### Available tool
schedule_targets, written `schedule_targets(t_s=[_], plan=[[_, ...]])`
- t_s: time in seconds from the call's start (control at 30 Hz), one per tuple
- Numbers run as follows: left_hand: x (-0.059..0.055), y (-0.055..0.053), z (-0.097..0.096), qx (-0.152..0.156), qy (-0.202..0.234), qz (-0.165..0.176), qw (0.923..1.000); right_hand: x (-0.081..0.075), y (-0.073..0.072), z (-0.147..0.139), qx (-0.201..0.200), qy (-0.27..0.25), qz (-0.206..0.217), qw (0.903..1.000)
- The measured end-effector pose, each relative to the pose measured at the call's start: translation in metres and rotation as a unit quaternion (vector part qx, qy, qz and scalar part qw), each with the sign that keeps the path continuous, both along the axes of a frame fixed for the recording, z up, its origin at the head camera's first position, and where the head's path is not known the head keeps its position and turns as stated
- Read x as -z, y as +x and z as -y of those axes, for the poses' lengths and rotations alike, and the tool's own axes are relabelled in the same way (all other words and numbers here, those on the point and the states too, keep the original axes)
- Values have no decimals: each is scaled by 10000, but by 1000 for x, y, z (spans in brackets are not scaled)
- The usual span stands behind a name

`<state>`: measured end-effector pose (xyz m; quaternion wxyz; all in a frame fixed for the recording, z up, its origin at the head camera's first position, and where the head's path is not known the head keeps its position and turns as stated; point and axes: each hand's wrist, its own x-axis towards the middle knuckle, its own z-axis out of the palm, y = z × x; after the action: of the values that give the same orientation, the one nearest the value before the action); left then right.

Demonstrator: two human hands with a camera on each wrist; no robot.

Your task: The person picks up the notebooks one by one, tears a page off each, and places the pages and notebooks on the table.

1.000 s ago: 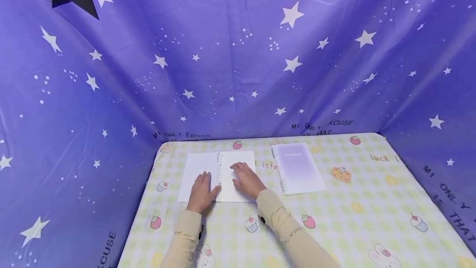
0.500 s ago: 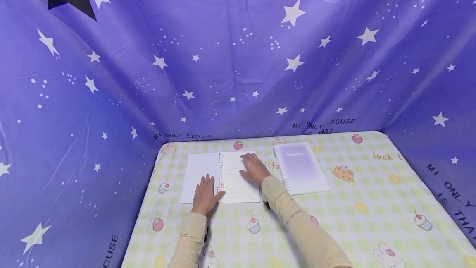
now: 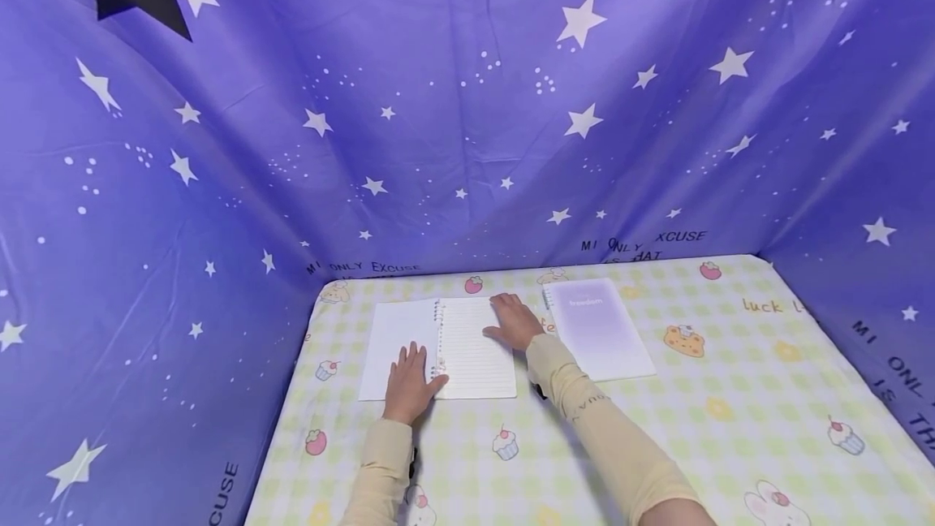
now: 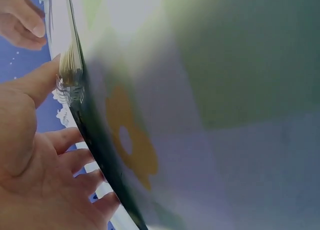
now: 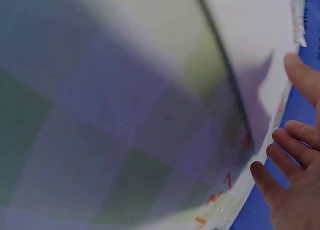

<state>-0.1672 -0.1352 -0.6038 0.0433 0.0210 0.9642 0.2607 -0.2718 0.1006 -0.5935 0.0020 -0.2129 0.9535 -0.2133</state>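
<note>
A spiral notebook lies spread flat, a blank white side at left and a ruled page at right. My left hand rests on the blank side, fingers spread, its thumb reaching across the ring binding onto the ruled page. Over the upper right corner of that page is my right hand, fingers extended and pinching nothing. In the right wrist view, the right hand's fingers are slightly bent and apart, beside the page's edge.
Right of the spread notebook lies a closed purple-and-white spiral notebook. Both are on a green checked tablecloth with cartoon prints. A blue star-patterned curtain surrounds the table on its back and sides.
My right hand has slid from the middle of the ruled page up and right to its upper corner. The left hand stays on the left side, its fingers a little more spread.
</note>
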Motion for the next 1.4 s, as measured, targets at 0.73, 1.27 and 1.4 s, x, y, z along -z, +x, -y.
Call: schedule_targets(t_s=[0.73, 1.27, 1.4], plan=[[2, 1, -1, -48, 351, 1, 9994, 5, -16, -6, -68, 231, 775, 9967], [0, 2, 0, -106, 445, 129, 9989, 1, -20, 3, -109, 1130, -401, 9927], [1, 2, 1, -108, 454, 118, 9988, -1, -20, 3, -135, 1382, -400, 9895]])
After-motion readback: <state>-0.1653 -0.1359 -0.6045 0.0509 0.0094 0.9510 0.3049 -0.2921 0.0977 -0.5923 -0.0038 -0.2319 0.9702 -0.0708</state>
